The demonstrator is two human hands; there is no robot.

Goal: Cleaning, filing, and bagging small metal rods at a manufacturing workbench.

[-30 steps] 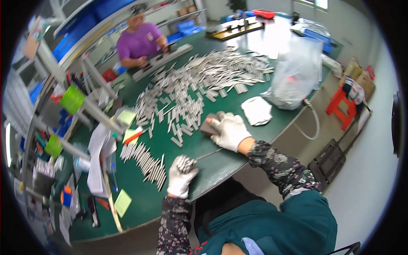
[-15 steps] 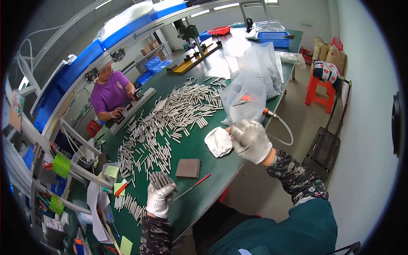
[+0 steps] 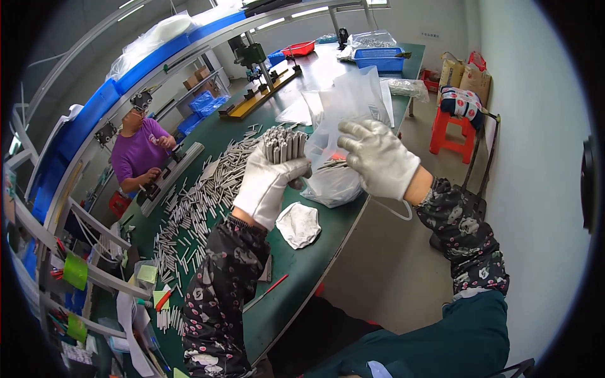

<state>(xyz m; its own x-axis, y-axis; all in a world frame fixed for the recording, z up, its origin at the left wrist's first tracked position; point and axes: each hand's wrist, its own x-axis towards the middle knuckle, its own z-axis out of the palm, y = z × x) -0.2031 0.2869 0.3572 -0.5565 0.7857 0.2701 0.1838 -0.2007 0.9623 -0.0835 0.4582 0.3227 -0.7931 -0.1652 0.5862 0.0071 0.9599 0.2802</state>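
Beside the clear plastic bag near the bench edge, the left hand had arrived with its bundle of metal rods. Half a second earlier that hand was low over the bench by the brown block, well apart from the bag; since then it had risen and travelled forward, so the rods stood just beside the bag's opening, within easy reach of it by my judgement. The right hand had moved as well, from near the white cloth to the bag's upper side.

The left hand was closed firmly around the bundle, the rods packed upright with their ends showing above the thumb and fingers. The right hand was partly open, its fingers bent over the bag; whether they pinched the film could not be told. Some rods showed inside the bag, and a large loose heap of rods lay beyond the left sleeve, spread across the bench.
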